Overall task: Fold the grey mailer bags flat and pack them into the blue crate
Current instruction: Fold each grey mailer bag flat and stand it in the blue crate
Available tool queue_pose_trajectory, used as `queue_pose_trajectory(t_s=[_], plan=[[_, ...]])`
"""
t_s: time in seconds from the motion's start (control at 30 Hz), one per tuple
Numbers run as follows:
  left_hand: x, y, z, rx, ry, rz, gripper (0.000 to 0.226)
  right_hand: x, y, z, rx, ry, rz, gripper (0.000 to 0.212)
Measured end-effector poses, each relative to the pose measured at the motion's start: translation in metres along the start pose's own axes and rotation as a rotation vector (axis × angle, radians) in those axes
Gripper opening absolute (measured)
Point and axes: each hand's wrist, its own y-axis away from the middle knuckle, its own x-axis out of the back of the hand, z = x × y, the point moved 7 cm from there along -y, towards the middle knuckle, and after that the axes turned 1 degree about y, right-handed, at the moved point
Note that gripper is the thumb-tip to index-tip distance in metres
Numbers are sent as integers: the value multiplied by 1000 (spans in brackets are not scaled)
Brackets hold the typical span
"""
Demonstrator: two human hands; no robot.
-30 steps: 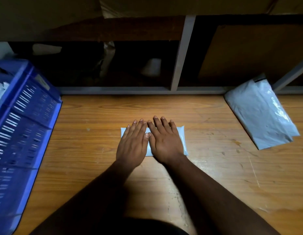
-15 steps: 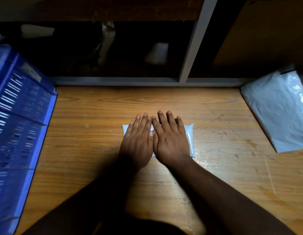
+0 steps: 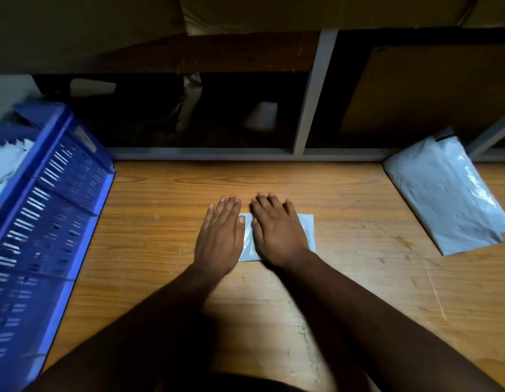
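A small folded grey mailer bag (image 3: pixel 307 230) lies flat on the wooden table (image 3: pixel 344 278) in the middle of the view. My right hand (image 3: pixel 276 230) presses on it with straight fingers. My left hand (image 3: pixel 221 236) lies flat at the bag's left end, covering its edge, fingers straight. A gap between the two hands shows a strip of the bag. The blue crate (image 3: pixel 44 222) stands at the left edge of the table, with pale bags (image 3: pixel 5 162) inside it. A stack of unfolded grey mailer bags (image 3: pixel 446 193) lies at the far right.
A grey metal shelf frame (image 3: pixel 310 108) runs along the back of the table, with dark compartments and brown cardboard (image 3: pixel 415 89) behind it. Bare wood shows between the folded bag and the crate, and between it and the stack at the right.
My left hand has slid to the left, away from my right hand, opening a gap over the folded bag. The right hand stays pressed on it. The camera view has tilted back up.
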Motion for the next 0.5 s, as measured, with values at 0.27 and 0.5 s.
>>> queue_pose_trajectory(t_s=[0.27,0.5], plan=[[-13,7,-9,-37,-158,-9,60,-19,1,-8,22,69,-20,59],[-18,3,-10,-45,-166,-1,56,-22,-6,-9,36,110,-33,60]])
